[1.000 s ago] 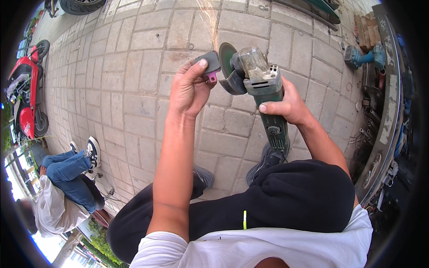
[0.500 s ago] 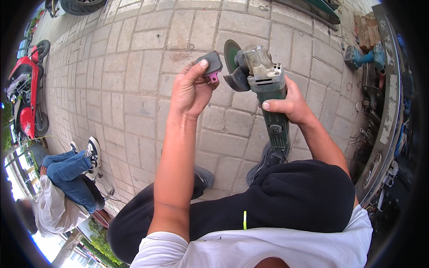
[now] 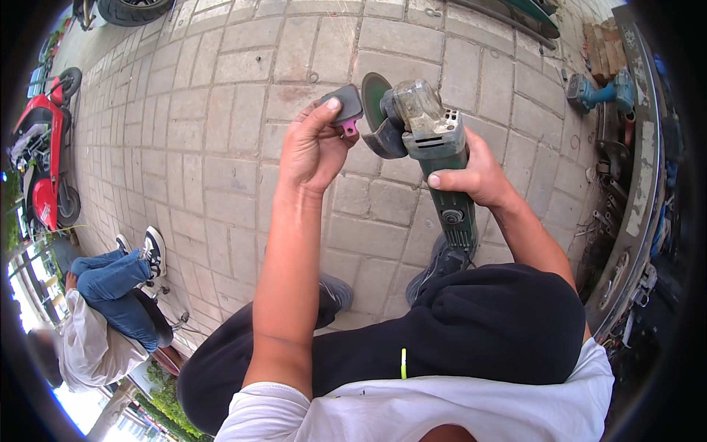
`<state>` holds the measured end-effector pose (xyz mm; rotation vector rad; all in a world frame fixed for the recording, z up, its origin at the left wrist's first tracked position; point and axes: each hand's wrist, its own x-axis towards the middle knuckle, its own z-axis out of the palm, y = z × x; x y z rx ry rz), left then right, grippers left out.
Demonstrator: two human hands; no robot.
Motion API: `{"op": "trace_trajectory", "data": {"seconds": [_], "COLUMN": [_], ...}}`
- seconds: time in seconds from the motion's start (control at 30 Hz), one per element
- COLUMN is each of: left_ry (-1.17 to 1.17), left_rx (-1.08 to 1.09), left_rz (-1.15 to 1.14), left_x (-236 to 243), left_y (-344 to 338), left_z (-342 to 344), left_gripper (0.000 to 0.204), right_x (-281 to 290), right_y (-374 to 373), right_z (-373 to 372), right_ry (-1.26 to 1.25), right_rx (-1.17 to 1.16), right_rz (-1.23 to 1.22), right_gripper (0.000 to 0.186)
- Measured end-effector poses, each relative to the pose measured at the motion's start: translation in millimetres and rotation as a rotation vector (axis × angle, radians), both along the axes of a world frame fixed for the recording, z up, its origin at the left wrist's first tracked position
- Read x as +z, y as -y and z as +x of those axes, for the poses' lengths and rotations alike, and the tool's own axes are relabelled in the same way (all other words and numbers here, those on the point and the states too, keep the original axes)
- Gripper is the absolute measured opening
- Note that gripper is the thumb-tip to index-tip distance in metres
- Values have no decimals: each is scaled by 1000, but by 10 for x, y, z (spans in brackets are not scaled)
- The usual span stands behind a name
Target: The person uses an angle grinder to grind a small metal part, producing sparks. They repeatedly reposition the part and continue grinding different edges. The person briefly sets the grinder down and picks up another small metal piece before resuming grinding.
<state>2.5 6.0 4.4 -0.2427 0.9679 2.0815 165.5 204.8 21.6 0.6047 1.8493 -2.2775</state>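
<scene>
My left hand [image 3: 317, 147] pinches a small flat brake pad [image 3: 340, 101], dark grey with a pink tab that has a hole in it. Beside the pad's right edge is the green cutting disc [image 3: 375, 96] of an angle grinder [image 3: 434, 140]; whether they touch is hard to tell. My right hand [image 3: 475, 173] grips the grinder's dark green body, thumb across it. The grinder has a worn grey head and a metal guard [image 3: 381, 141] under the disc. A few very faint streaks show above the pad.
Paving [image 3: 221, 184] surrounds my knees and shoes. A red scooter [image 3: 46, 191] and a seated person in jeans [image 3: 110, 283] are at left, a tyre [image 3: 136, 9] at top. A blue cordless tool [image 3: 595, 96], bricks [image 3: 605, 51] and loose metal parts lie along a metal rail [image 3: 630, 221] at right.
A bright spark spray a second ago has died to faint streaks. The grinder moved up and right half a second ago, then back down-left toward the pad, which shifted slightly with it.
</scene>
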Motion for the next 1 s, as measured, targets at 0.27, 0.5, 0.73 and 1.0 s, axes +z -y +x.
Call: {"op": "trace_trajectory", "data": {"seconds": [0.27,0.5,0.73,1.0], "left_ry": [-6,-21,75,78], "left_rx": [-28,-44,-51,-64], "left_rz": [-20,-26,-142,-470], "left_x": [39,16,-311,-1092], "left_y": [-14,16,64,-191], "left_z": [22,22,-36,48], "left_gripper": [23,28,28,21], "right_x": [-28,-44,-149,-360], "right_y": [-12,-21,-75,-424], "right_z": [-4,-20,-35,72], "right_ry": [7,-3,14,111], "right_rx": [-3,4,-160,-406], "right_rz": [-7,-16,-115,-123], "right_gripper": [80,80,63,51]}}
